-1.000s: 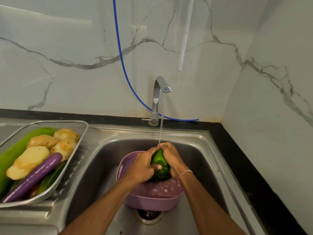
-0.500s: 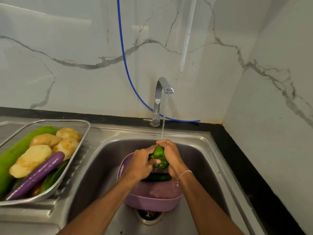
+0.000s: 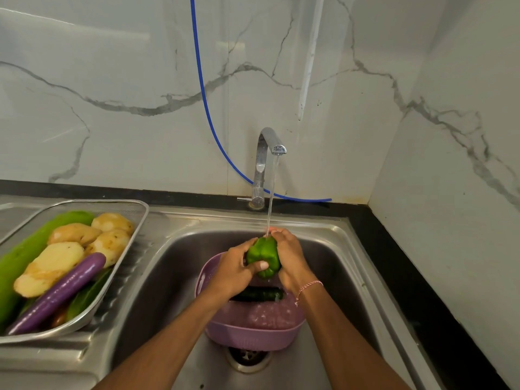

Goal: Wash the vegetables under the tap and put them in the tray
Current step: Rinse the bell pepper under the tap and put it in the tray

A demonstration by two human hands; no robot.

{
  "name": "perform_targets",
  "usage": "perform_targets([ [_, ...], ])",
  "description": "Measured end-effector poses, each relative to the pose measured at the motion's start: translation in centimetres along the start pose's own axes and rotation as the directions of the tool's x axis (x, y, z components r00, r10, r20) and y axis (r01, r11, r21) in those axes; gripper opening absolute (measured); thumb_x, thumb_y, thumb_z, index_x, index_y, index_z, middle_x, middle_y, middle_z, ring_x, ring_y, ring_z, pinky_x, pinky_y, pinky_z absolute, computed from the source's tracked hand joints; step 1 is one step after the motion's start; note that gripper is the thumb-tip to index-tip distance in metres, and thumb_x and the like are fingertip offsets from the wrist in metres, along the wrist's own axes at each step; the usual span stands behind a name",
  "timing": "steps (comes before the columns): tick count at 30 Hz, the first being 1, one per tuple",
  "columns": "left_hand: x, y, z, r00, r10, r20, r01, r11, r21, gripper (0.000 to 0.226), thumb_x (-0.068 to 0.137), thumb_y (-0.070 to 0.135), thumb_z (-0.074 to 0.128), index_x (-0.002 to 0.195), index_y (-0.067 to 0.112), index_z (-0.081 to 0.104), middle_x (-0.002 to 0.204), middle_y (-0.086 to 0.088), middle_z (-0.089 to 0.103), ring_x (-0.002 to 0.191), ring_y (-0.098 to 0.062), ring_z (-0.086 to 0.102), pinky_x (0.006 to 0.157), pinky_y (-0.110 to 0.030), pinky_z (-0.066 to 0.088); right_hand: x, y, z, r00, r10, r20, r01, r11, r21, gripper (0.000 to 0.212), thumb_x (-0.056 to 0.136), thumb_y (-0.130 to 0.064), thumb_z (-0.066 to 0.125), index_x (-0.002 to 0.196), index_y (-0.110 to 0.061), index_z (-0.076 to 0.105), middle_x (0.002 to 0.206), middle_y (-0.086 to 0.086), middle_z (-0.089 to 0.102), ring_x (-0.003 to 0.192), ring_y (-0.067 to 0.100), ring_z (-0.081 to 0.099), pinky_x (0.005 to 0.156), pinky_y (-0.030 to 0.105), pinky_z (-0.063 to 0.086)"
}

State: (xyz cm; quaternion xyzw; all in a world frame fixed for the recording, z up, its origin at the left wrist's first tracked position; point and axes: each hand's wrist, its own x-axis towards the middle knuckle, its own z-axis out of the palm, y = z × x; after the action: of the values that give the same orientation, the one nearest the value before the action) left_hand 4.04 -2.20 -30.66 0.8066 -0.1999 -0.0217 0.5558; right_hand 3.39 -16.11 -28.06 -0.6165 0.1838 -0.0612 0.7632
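A green bell pepper [image 3: 263, 256] sits between both my hands under the running stream from the steel tap [image 3: 267, 159]. My left hand [image 3: 235, 273] grips its left side, thumb across the front. My right hand [image 3: 289, 256] grips its right side. Below them a purple colander [image 3: 253, 330] stands in the sink [image 3: 168, 277], with a dark green cucumber [image 3: 260, 294] lying inside it. On the drainboard at the left, a metal mesh tray [image 3: 135, 220] holds several potatoes [image 3: 53, 263], a purple eggplant [image 3: 60, 291] and a long green gourd [image 3: 25, 254].
A blue hose [image 3: 206, 108] hangs down the marble wall and runs behind the tap. The black counter edge [image 3: 394, 263] borders the sink on the right, next to the side wall. The drain [image 3: 247, 358] shows just in front of the colander.
Both hands have lifted the pepper up out of the colander and closer to the spout. The cucumber beneath has come into view.
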Motion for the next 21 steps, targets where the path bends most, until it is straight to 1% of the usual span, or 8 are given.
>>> perform_targets([
  [2, 0.2, -0.5, -0.2, 0.997, -0.032, -0.073, 0.033, 0.999, 0.021, 0.047, 0.083, 0.009, 0.083, 0.125, 0.025, 0.071, 0.106, 0.012, 0.078, 0.1, -0.001, 0.072, 0.101, -0.04, 0.056, -0.3, 0.4, 0.4, 0.993, -0.033, 0.113, 0.053, 0.982, -0.182, 0.03, 0.113, -0.023, 0.041, 0.118, -0.023, 0.071, 0.126, 0.013, 0.068, 0.113, 0.025, 0.067, 0.095, 0.04, 0.061],
  [4, 0.3, -1.0, -0.5, 0.991, -0.074, -0.107, 0.079, 0.996, 0.04, 0.046, 0.081, 0.011, 0.085, 0.123, 0.026, 0.075, 0.101, 0.01, 0.079, 0.098, -0.007, 0.073, 0.098, -0.041, 0.058, -0.6, 0.7, 0.5, 0.975, -0.016, 0.224, 0.089, 0.943, -0.321, 0.036, 0.115, -0.024, 0.036, 0.139, -0.024, 0.062, 0.136, 0.003, 0.06, 0.125, 0.021, 0.061, 0.109, 0.04, 0.054],
  [6, 0.2, -1.1, -0.8, 0.986, -0.133, -0.101, 0.136, 0.99, 0.027, 0.041, 0.082, 0.015, 0.086, 0.119, 0.029, 0.076, 0.098, 0.011, 0.08, 0.097, -0.007, 0.074, 0.097, -0.041, 0.059, -0.4, 0.9, 0.3, 0.955, 0.023, 0.296, 0.092, 0.925, -0.369, 0.042, 0.114, -0.024, 0.037, 0.155, -0.026, 0.049, 0.15, -0.001, 0.051, 0.137, 0.018, 0.052, 0.118, 0.04, 0.046],
  [8, 0.2, -1.1, -0.7, 0.984, -0.163, -0.072, 0.164, 0.986, 0.011, 0.037, 0.082, 0.02, 0.086, 0.116, 0.031, 0.077, 0.095, 0.011, 0.08, 0.095, -0.009, 0.075, 0.093, -0.044, 0.061, -0.2, 1.0, -0.4, 0.943, 0.033, 0.331, 0.11, 0.908, -0.405, 0.048, 0.112, -0.026, 0.042, 0.16, -0.03, 0.042, 0.161, -0.002, 0.043, 0.145, 0.017, 0.046, 0.123, 0.043, 0.041],
  [12, 0.0, -1.0, -0.3, 0.99, -0.139, -0.019, 0.139, 0.99, 0.031, 0.037, 0.083, 0.023, 0.085, 0.117, 0.032, 0.076, 0.095, 0.01, 0.08, 0.095, -0.011, 0.076, 0.09, -0.045, 0.062, -0.6, 0.7, -1.1, 0.934, -0.003, 0.357, 0.203, 0.827, -0.525, 0.051, 0.11, -0.024, 0.047, 0.16, -0.03, 0.042, 0.153, -0.005, 0.044, 0.142, 0.015, 0.045, 0.123, 0.039, 0.038],
  [15, 0.1, -0.5, -0.4, 0.996, -0.055, -0.069, 0.065, 0.985, 0.16, 0.051, 0.083, 0.021, 0.086, 0.13, 0.029, 0.07, 0.104, 0.008, 0.079, 0.101, -0.009, 0.073, 0.095, -0.036, 0.059, -0.3, 0.9, -0.7, 0.943, -0.121, 0.31, 0.272, 0.82, -0.505, 0.042, 0.111, -0.019, 0.042, 0.151, -0.024, 0.055, 0.148, -0.003, 0.051, 0.136, 0.013, 0.051, 0.12, 0.037, 0.043],
  [18, 0.1, 0.0, -0.2, 0.997, 0.03, -0.077, -0.011, 0.971, 0.24, 0.07, 0.083, 0.02, 0.086, 0.147, 0.025, 0.057, 0.115, 0.003, 0.077, 0.107, -0.011, 0.07, 0.098, -0.032, 0.056, 0.2, 1.2, -0.3, 0.957, -0.159, 0.241, 0.25, 0.876, -0.413, 0.038, 0.112, -0.015, 0.038, 0.137, -0.023, 0.066, 0.138, 0.001, 0.062, 0.128, 0.016, 0.06, 0.113, 0.039, 0.051],
  [21, -0.2, 0.2, -0.2, 0.994, 0.099, -0.041, -0.084, 0.955, 0.283, 0.085, 0.08, 0.018, 0.088, 0.154, 0.021, 0.047, 0.119, -0.001, 0.076, 0.103, -0.014, 0.071, 0.093, -0.029, 0.056, 0.3, 0.8, -0.3, 0.982, -0.13, 0.139, 0.165, 0.945, -0.283, 0.033, 0.113, -0.019, 0.041, 0.122, -0.024, 0.073, 0.122, 0.002, 0.07, 0.116, 0.021, 0.067, 0.104, 0.042, 0.058],
])
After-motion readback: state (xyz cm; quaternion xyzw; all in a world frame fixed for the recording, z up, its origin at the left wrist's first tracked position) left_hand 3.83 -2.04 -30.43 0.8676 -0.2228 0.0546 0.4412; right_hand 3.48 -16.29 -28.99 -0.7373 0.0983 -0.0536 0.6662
